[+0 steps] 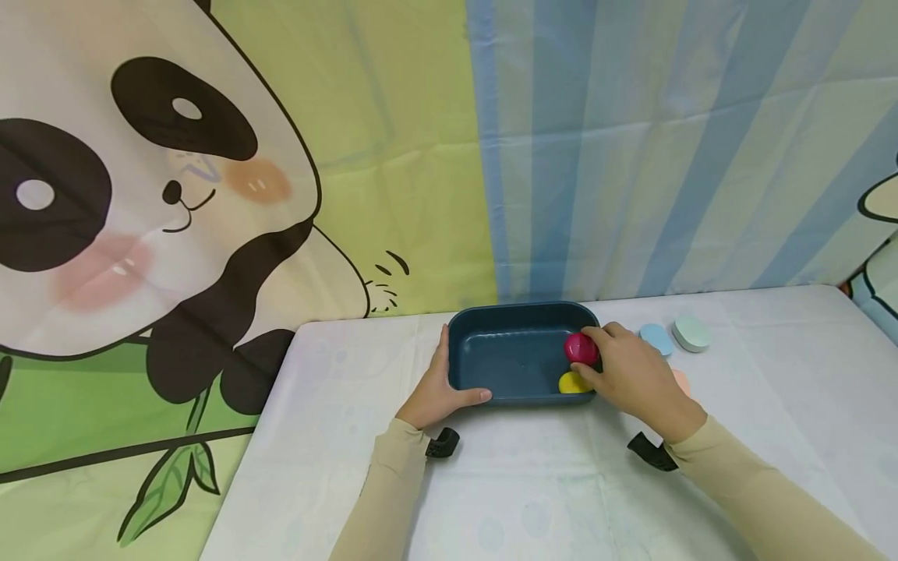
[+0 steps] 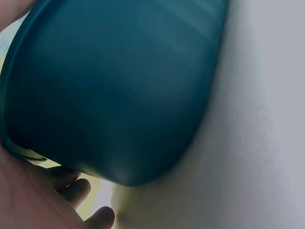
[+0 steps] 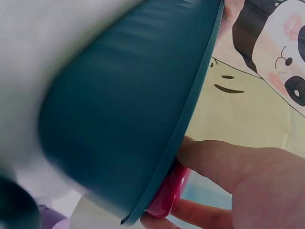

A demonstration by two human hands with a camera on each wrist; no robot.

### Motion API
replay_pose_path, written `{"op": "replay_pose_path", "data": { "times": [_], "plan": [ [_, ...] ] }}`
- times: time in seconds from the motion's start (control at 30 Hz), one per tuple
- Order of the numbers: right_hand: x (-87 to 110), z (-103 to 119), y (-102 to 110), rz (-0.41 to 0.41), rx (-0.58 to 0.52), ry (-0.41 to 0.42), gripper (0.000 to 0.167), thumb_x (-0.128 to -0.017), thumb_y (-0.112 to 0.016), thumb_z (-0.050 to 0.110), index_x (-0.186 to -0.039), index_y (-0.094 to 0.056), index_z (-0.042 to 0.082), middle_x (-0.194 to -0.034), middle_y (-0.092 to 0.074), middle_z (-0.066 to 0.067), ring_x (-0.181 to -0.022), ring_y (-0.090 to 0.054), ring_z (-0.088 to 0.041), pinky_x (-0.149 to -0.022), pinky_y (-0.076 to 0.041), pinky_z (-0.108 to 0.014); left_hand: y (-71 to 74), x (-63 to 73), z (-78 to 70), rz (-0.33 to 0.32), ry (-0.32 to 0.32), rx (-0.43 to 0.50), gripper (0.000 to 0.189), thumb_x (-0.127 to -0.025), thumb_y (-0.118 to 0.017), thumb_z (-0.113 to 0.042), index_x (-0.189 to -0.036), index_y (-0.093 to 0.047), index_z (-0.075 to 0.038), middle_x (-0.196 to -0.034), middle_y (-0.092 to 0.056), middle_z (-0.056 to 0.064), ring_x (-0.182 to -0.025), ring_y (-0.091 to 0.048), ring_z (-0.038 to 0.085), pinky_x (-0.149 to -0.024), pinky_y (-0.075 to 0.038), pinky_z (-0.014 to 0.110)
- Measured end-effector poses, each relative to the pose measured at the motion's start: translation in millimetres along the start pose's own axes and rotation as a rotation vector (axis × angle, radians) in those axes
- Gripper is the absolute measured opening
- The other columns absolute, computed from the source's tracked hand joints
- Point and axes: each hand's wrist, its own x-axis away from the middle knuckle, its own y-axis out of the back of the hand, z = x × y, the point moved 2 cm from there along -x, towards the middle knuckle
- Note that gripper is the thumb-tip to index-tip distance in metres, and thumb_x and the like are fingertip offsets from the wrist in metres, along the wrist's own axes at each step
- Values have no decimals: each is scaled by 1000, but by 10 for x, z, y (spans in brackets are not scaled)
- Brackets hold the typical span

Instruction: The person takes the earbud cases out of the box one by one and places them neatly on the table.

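A dark teal rectangular basin (image 1: 519,354) with rounded corners sits near the back of the table. My left hand (image 1: 438,393) holds its left end, the thumb along the front rim and the fingers against the left side. In the left wrist view, the basin's outer wall (image 2: 119,86) fills much of the picture. My right hand (image 1: 631,378) pinches a glossy crimson rounded piece (image 1: 581,348) between thumb and fingers at the basin's right end. That piece (image 3: 167,191) shows at the rim in the right wrist view. A yellow rounded piece (image 1: 574,382) lies in the front right corner.
Right of the basin lie a light blue piece (image 1: 656,339), a pale green piece (image 1: 691,333) and a peach piece (image 1: 681,381), partly hidden by my right hand. A purple object (image 3: 52,218) shows low in the right wrist view. A panda-print cloth (image 1: 393,156) hangs behind the white-covered table (image 1: 519,483).
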Motion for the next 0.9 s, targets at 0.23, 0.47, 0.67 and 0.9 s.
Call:
{"op": "replay_pose_path", "data": {
  "times": [0.23,0.47,0.67,0.9],
  "plan": [
    [113,-103,76,-43,20,7,57,-83,-85,29,-123,-65,-6,-107,-64,-23,-75,-63,-26,-62,-57,-40,-4,-4,7,-5,1,1,137,-73,-87,-53,-162,13,-22,-167,7,-6,-153,-1,18,-121,-15,52],
    [221,-210,130,-93,40,34,57,-80,-86,27,-122,-65,-6,-106,-65,-25,-80,-64,-31,-61,-58,-43,-5,-3,8,-4,1,-9,136,-74,-87,-52,-162,13,-22,-167,7,-7,-153,-1,18,-121,-15,52],
    [296,-307,148,-104,45,29,58,-82,-85,27,-124,-64,-7,-104,-63,-23,-79,-63,-30,-58,-57,-43,1,3,13,-3,3,-4,136,-74,-87,-53,-161,14,-27,-167,7,-7,-153,-1,18,-121,-16,52],
    [388,-421,175,-128,26,15,56,-82,-84,26,-123,-63,-6,-104,-62,-24,-85,-64,-40,-52,-53,-39,-8,6,-2,-3,14,1,131,-79,-87,-38,-161,15,-28,-167,8,-7,-153,-1,18,-121,-16,53]
  ]
}}
